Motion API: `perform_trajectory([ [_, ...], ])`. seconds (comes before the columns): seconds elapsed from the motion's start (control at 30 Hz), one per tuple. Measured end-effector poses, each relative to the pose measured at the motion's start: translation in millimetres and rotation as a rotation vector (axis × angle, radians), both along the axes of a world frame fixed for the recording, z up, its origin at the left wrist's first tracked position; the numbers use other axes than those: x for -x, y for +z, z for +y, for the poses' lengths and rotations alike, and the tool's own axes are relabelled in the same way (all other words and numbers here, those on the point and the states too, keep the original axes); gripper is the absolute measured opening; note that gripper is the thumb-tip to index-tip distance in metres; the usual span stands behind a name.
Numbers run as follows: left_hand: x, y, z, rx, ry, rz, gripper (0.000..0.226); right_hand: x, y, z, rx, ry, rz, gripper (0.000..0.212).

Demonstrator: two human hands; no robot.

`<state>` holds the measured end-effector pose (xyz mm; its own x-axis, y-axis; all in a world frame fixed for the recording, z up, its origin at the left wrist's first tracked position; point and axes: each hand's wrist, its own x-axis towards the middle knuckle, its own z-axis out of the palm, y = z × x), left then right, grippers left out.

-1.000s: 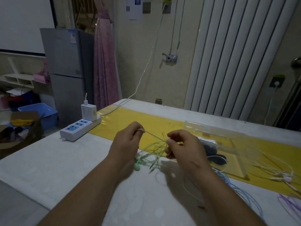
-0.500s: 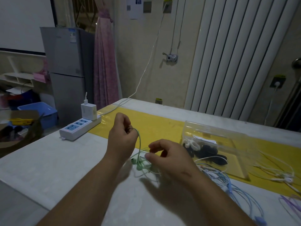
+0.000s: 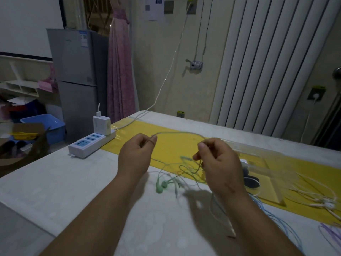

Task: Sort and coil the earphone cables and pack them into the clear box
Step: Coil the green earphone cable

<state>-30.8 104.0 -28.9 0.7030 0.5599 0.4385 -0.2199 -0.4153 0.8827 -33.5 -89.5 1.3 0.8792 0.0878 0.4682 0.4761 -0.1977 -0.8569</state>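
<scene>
While both hands, left (image 3: 135,157) and right (image 3: 219,163), pinch green earphone cable (image 3: 177,133), no writing legible

legible text: none.
tall grey two-door refrigerator (image 3: 77,71): small blue-and-white sticker on the upper door and a faint mark beside it, both too small to read.
white paper sheet (image 3: 155,8) pinned to the cream wall: small dark picture at the top, print blurred.
yellow-topped wall socket plates (image 3: 316,93): labels too small to read.
white power strip (image 3: 90,144) on the counter: blue outlet faces, no readable marking.
white plug-in charger block (image 3: 101,124): no readable marking.
</scene>
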Motion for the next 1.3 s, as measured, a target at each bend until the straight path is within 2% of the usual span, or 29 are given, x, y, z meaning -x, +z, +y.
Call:
perform_trajectory([
  [0.2,1,-1,1,0.082,0.013,0.123,0.051,-8,-1,-5,-0.030,-0.078,0.003,0.016],
  [0.27,0,1,-2,0.207,-0.068,0.149,0.047,-6,-1,-6,0.005,-0.107,-0.029,0.019],
  [0.37,2,5,-5,0.430,-0.315,0.147,0.031,-6,-3,-5,0.055,-0.116,-0.037,0.020],
  [0.5,4,6,-9,0.290,-0.370,0.133,0.013,-8,-4,-4,0.035,-0.051,0.022,0.017],
  [0.57,4,8,-9,0.295,-0.376,0.078,0.007,-8,-3,-3,-0.033,0.012,0.062,0.013],
  [0.7,3,8,-9,0.293,-0.332,-0.011,0.019,-9,-2,-5,-0.074,0.092,0.075,0.012],
  [0.77,0,4,-7,0.267,-0.278,-0.047,0.024,-11,0,-7,-0.058,0.086,0.056,0.010],
  [0.87,-4,0,0,0.232,-0.129,-0.116,0.024,-15,0,-12,-0.050,0.013,0.029,0.018],
  [1.0,2,7,1,0.242,0.152,-0.189,0.023,-24,-2,-23,0.134,-0.172,-0.052,0.012],
  [1.1,5,11,1,0.287,0.207,-0.097,0.022,-22,2,-27,0.189,-0.270,-0.093,0.015],
  [1.17,4,10,1,0.237,0.163,0.011,0.021,-21,4,-25,0.147,-0.221,-0.088,0.017],
  [1.23,5,4,1,0.078,0.160,0.146,0.014,-20,1,-19,0.066,-0.104,-0.033,0.019],
  [1.3,7,1,1,-0.188,0.237,0.213,0.034,-19,-3,-13,0.116,-0.037,-0.031,0.019],
])
